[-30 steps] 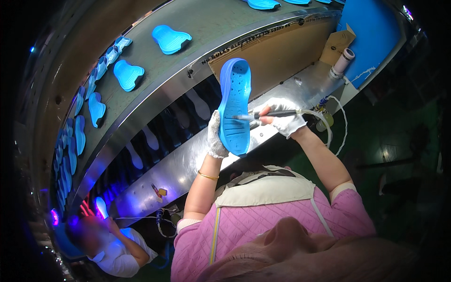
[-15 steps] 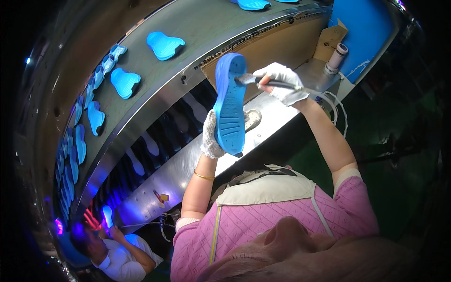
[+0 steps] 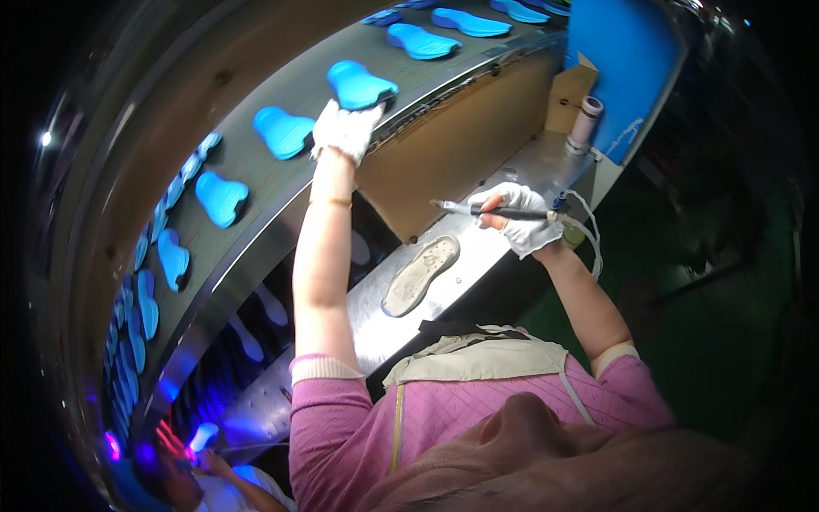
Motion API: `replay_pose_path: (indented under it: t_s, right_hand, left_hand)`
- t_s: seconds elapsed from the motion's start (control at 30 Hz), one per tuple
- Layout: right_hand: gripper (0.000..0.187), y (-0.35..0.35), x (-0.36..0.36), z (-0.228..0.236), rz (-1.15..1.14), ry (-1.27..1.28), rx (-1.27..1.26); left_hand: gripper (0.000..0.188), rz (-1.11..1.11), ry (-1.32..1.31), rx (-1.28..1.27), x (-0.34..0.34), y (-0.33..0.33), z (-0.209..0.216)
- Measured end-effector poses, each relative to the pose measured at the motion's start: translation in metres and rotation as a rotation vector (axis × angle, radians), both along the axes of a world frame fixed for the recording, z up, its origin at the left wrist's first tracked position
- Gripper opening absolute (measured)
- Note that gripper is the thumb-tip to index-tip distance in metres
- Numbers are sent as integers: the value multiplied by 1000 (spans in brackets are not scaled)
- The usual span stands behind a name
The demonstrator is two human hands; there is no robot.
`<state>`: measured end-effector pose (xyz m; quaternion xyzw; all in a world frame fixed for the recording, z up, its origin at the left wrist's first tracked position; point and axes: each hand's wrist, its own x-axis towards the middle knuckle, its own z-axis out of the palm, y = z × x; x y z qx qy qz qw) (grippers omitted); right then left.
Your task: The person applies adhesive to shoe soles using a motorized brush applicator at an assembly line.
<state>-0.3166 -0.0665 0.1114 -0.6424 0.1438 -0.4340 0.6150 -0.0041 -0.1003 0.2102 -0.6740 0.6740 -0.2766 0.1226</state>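
Note:
My left hand (image 3: pixel 345 132), in a white glove, reaches over the conveyor belt and grips the near edge of a blue shoe sole (image 3: pixel 362 84); the sole partly hides my fingertips. My right hand (image 3: pixel 519 218), gloved with some bare fingertips showing, holds a slim brush (image 3: pixel 503 212) above the steel bench. The bristles point left and touch nothing, and a pale tube trails from the handle end. Below the brush, a dirty beige sole-shaped piece (image 3: pixel 421 276) with small holes lies on the bench.
Several blue soles ride the curved conveyor belt (image 3: pixel 281 85), whose metal rim runs along the bench. A brown cardboard panel (image 3: pixel 461 141) stands under the rim. A pink bottle (image 3: pixel 584 125) is at the back right. Another person (image 3: pixel 205 486) works at the lower left.
My left hand has moved up and left with the blue sole, from over the bench to the belt. The brush has come away from the sole and lower. The beige piece is now uncovered.

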Motion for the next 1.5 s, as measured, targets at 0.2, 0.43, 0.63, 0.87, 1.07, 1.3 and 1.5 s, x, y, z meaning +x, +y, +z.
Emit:
replay_pose_path:
  t_s: [0.2, 0.43, 0.63, 0.87, 1.07, 1.3, 1.5]
  right_hand:
    - [20, -4, -21, -24, 13, 32, 143]
    - [19, 8, 0, -30, 39, -5, 170]
    - [21, -3, 0, -42, -27, 76, 97]
    - [19, 7, 23, -46, 34, -45, 295]
    - [17, 28, 36, -37, 106, 54, 250]
    - [16, 31, 61, -19, 43, 83, -232]
    - [16, 32, 84, -12, 52, 23, -17]
  left_hand:
    - [44, -377, 595, -663, 27, 19, -27]
    - [32, 70, 629, -554, 60, 76, -24]
    - [23, -361, 1401, -904, 39, 161, -6]
    - [38, -915, 2302, -509, 26, 227, 35]
    - [77, -150, 2820, -315, -60, 209, -92]
    - [81, -213, 3236, -258, -108, 202, -134]
    - [80, -174, 3211, -553, -125, 180, -150]
